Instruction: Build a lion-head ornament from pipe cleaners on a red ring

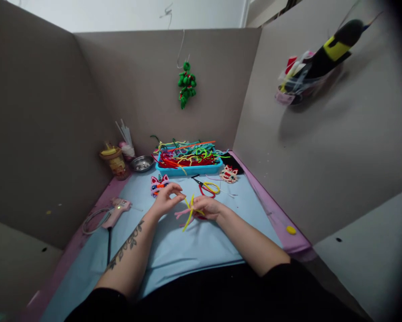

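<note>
Yellow pipe cleaners (188, 220) and pink pipe cleaners (181, 214) cross in a small bundle over the middle of the table. My right hand (207, 207) is closed around the bundle, hiding part of it. With thumb and fingertips, my left hand (168, 199) pinches the upper end of one yellow strand. Just behind my left hand lies a pink, purple and orange pipe-cleaner animal face (158, 183). Scissors (208, 189) with red and yellow handles rest beyond my right hand.
A blue tray (187, 170) heaped with coloured pipe cleaners stands at the back. Beside it are a metal bowl (142, 164) and a cream-and-red animal face (229, 174). At left lies a pink glue gun (115, 213) with its cable. Grey panels (207, 120) enclose the table.
</note>
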Available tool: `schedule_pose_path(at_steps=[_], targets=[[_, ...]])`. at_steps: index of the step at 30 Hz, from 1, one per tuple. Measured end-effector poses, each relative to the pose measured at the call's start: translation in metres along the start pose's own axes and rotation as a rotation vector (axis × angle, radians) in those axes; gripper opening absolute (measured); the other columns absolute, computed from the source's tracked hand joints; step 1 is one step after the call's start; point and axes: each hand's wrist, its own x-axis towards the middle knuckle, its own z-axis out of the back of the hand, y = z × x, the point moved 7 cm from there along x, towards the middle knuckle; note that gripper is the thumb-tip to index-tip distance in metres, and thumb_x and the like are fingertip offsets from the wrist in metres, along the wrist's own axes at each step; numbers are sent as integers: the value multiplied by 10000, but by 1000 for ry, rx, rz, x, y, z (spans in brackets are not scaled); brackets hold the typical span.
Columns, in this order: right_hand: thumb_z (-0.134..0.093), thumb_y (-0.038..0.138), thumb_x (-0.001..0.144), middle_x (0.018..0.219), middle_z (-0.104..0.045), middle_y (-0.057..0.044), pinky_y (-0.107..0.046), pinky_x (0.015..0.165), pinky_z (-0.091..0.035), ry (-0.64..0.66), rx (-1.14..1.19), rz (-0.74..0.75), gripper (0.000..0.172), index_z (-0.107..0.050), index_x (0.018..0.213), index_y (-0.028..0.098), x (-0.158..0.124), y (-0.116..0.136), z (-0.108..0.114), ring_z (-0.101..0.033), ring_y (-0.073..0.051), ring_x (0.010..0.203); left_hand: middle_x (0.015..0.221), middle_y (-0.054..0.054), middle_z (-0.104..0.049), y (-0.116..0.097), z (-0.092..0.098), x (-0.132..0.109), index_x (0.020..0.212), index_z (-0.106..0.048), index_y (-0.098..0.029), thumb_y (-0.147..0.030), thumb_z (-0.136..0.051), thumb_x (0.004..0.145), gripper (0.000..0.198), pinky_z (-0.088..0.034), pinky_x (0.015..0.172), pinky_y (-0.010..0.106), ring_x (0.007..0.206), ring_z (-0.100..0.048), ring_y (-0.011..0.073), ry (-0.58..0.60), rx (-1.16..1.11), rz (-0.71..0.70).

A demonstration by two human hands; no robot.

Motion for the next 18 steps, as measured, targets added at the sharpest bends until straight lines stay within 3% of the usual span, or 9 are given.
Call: schedule_pose_path(at_steps=[3,8,9,11,13,15,18], targets=[[-656,208,506,422,-507,37,-197,419,-260,-57,-76,32,132,-547,538,141,4,-2,4,-407,-68,388,756,49,-668,3,4,2,874,-549,-173,-322,-699,656,304,-482,724,324,749,-654,198,-7,-16,9],[-666,302,574,470,-471,61,-205,458,-261,-443,-152,355,196,-536,584,155,2,20,30,-365,-63,435,1058,125,-638,18,16,7,1089,-531,-175,-315,-660,679,452,-469,809,356,963,-609,220,-175,-132,38],[-657,321,596,479,-461,64,-208,468,-267,-496,-194,411,202,-540,596,157,0,25,32,-362,-66,447,1065,132,-635,20,13,7,1066,-555,-167,-312,-667,666,440,-474,803,362,957,-611,227,-154,-140,73],[-634,350,636,503,-455,62,-215,491,-286,-553,-291,483,209,-549,620,160,-3,33,34,-377,-77,479,1033,133,-648,24,-3,6,1013,-605,-160,-288,-698,629,416,-487,772,359,950,-610,245,9,-125,162],[-612,365,668,529,-468,53,-221,514,-309,-574,-389,519,214,-559,641,160,-6,38,34,-404,-89,511,1030,127,-652,23,-14,1,1066,-593,-169,-280,-709,626,469,-492,756,347,947,-612,245,108,-171,220],[-595,364,690,559,-496,40,-228,540,-338,-586,-473,546,210,-573,664,157,-8,41,32,-438,-103,546,1020,124,-659,21,-18,-1,1091,-578,-162,-303,-709,640,491,-486,760,332,929,-620,231,119,-221,247],[-578,340,713,628,-553,11,-240,587,-382,-598,-569,587,186,-595,698,155,-9,42,30,-497,-128,617,963,119,-675,23,-18,-2,1088,-558,-147,-349,-714,644,512,-483,740,316,855,-640,208,43,-282,282]])
